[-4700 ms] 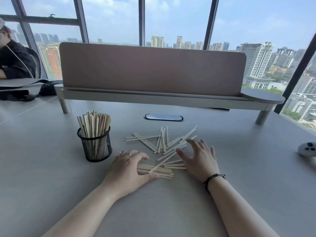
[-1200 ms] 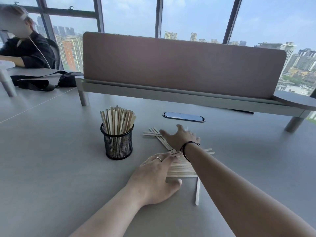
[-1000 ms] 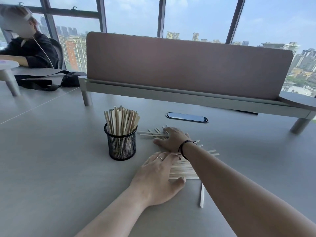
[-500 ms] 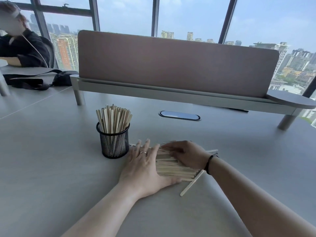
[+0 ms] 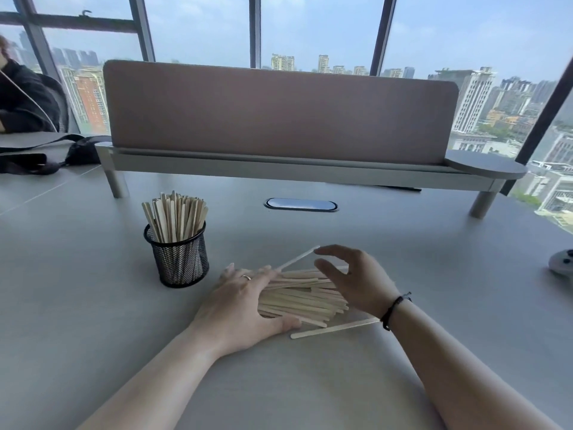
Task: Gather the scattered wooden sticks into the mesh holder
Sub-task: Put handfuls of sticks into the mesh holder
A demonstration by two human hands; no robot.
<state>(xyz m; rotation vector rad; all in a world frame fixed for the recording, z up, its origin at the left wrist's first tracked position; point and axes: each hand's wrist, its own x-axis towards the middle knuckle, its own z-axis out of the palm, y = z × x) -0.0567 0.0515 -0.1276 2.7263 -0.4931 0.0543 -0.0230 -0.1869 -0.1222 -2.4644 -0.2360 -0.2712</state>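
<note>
A grey table (image 5: 93,305) fills the lower view; at 12 o'clock stands a brown divider panel (image 5: 279,110) on a raised shelf (image 5: 279,169). A black mesh holder (image 5: 179,259), upright at 10 o'clock from the hands, is packed with wooden sticks standing on end. The loose sticks (image 5: 304,297) lie bundled flat at centre, roughly parallel. The left hand (image 5: 245,308) lies flat, fingers together, pressing the bundle's 9 o'clock end. The right hand (image 5: 356,280) hovers at the 3 o'clock end, fingers curled and apart, gripping nothing. One stray stick (image 5: 335,328) lies at 5 o'clock; another (image 5: 297,258) angles towards 12 o'clock.
</note>
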